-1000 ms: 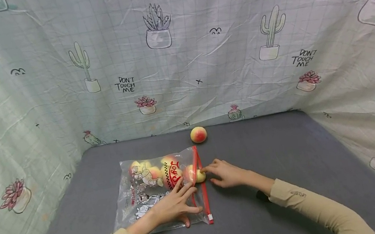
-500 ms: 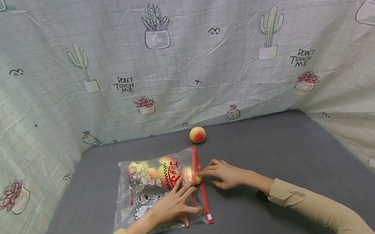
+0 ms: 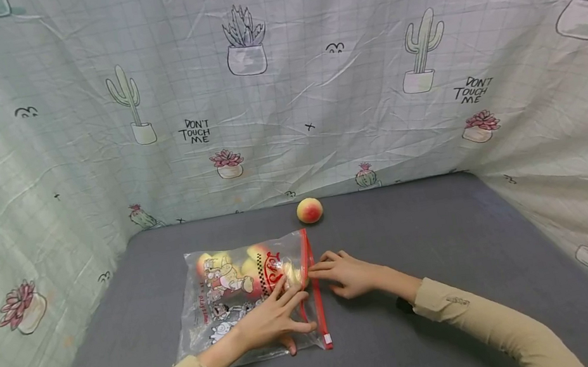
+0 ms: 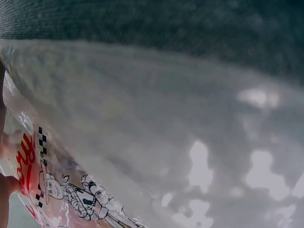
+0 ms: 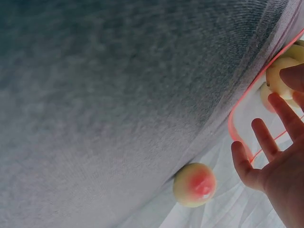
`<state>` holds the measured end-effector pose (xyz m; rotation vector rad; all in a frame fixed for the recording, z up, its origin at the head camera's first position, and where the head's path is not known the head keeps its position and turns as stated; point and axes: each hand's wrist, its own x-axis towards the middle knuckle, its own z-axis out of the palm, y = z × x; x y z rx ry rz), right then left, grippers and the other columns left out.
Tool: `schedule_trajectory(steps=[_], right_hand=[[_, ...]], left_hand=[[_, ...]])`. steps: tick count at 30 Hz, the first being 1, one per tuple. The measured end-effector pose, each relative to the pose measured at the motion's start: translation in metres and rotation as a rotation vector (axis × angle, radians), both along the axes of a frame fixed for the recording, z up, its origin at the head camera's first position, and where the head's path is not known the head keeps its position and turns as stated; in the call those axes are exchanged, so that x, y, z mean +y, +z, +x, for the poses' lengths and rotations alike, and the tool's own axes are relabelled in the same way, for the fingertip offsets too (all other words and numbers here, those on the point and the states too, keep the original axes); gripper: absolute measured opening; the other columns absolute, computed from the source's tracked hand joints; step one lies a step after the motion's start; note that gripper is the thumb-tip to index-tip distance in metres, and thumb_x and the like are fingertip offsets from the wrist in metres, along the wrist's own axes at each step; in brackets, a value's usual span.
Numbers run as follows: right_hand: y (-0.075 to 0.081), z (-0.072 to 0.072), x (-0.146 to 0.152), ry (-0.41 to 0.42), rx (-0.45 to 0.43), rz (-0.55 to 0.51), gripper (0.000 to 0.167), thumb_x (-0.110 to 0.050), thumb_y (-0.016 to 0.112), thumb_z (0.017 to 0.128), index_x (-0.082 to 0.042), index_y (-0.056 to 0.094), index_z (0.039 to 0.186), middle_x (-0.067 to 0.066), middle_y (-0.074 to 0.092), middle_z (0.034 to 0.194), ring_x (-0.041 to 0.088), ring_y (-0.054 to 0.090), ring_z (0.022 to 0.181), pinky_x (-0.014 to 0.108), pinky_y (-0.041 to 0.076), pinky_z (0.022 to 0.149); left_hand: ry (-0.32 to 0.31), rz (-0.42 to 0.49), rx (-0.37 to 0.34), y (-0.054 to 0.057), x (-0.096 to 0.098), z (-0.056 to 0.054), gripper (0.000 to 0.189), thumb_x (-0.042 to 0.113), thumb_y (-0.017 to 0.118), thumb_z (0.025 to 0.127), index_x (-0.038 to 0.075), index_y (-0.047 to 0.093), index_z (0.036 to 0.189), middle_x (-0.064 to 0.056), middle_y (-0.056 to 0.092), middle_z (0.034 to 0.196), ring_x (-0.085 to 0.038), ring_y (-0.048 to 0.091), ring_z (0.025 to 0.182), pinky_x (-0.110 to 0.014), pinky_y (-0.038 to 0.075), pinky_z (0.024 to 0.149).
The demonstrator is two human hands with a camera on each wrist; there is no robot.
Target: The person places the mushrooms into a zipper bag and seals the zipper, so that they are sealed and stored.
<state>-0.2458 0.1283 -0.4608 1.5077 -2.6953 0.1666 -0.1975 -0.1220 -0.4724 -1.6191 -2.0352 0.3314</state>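
A clear zip bag (image 3: 194, 327) with red edging and printed cartoon figures lies flat, its mouth facing right. Several yellow-and-red peaches (image 3: 252, 267) are inside it. My left hand (image 3: 269, 321) rests on top of the bag near the mouth, fingers spread. At the red-edged mouth, my right hand (image 3: 351, 274) reaches in with its fingertips. The right wrist view shows its fingers mostly straight and a peach (image 5: 279, 76) just beyond them; whether they touch it is unclear. In the left wrist view the bag's red lettering (image 4: 26, 159) appears beside part of the left hand.
One loose peach (image 3: 310, 210) sits at the back of the grey table (image 3: 424, 240), beyond the bag's upper right corner. A patterned cloth (image 3: 283, 114) hangs behind the table and along both sides. A white slider (image 3: 328, 339) sits at the near end of the bag's zip.
The peach at the bag's mouth has moved left, farther into the bag, with my right hand's fingertips following it. My left hand has stayed on the bag.
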Motion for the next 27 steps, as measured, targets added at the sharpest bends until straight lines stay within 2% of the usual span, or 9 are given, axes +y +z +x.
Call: schedule_trajectory(steps=[8,18,27], right_hand=[[0.0,0.001,-0.008,0.013,0.051,0.052,0.053,-0.015,0.055,0.081,-0.02,0.043,0.132,0.0,0.046,0.134,0.02,0.039,0.115,0.042,0.039,0.082],[-0.006,0.001,-0.006,0.005,0.122,0.129,0.056,-0.019,0.056,0.082,-0.023,0.039,0.134,-0.003,0.043,0.137,0.016,0.038,0.117,0.041,0.036,0.085],[-0.006,-0.002,0.006,-0.002,0.173,0.047,0.063,-0.018,0.06,0.079,-0.025,0.035,0.137,-0.006,0.042,0.137,0.015,0.041,0.11,0.037,0.035,0.078]], left_hand=[[-0.006,0.0,-0.027,0.001,0.0,0.0,0.056,0.067,0.04,0.067,0.043,0.047,0.117,-0.009,0.048,0.123,-0.029,0.04,0.123,-0.055,0.033,0.097],[-0.006,0.0,-0.005,0.001,0.001,0.002,0.056,0.067,0.041,0.069,0.042,0.046,0.118,-0.009,0.05,0.122,-0.029,0.043,0.121,-0.054,0.034,0.096],[0.015,-0.01,0.002,0.0,0.0,0.003,0.055,0.067,0.038,0.069,0.043,0.046,0.118,-0.008,0.048,0.123,-0.028,0.042,0.121,-0.054,0.034,0.097]])
